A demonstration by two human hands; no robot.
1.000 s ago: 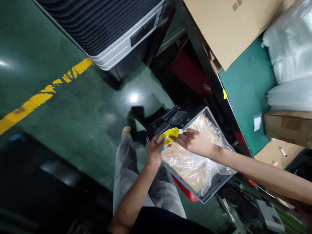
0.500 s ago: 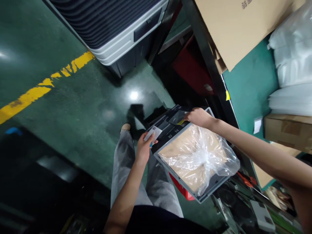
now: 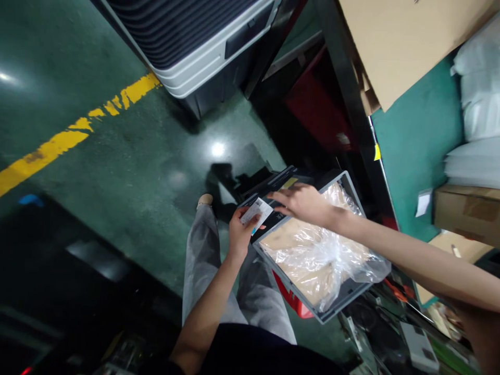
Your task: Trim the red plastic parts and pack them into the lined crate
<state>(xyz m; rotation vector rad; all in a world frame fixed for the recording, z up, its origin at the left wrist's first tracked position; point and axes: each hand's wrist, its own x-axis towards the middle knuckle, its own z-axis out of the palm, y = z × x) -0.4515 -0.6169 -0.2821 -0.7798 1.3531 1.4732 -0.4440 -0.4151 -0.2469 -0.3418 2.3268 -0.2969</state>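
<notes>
My left hand [image 3: 242,229] pinches a small white printed label card [image 3: 257,214] between thumb and fingers. Just right of the card, my right hand [image 3: 300,203] reaches over the side of a dark grey crate [image 3: 353,192], its fingers apart and holding nothing visible. The crate stands in front of my legs and holds tan material inside a clear plastic bag [image 3: 332,252], gathered in the middle. A yellow patch [image 3: 289,182] shows on the crate's dark outer side beyond my right fingers.
Stacked grey-and-black bins [image 3: 195,78] stand ahead. A green-topped table [image 3: 422,130] on the right bears cardboard, white wrapped packs [image 3: 482,99] and a brown box [image 3: 464,208]. A worn yellow line [image 3: 50,148] crosses the floor. Something red [image 3: 300,307] lies below the crate.
My right hand has moved from the crate's far side toward the card, and its fingers have spread. My left hand still holds the card, now slightly further right. The view has shifted a little.
</notes>
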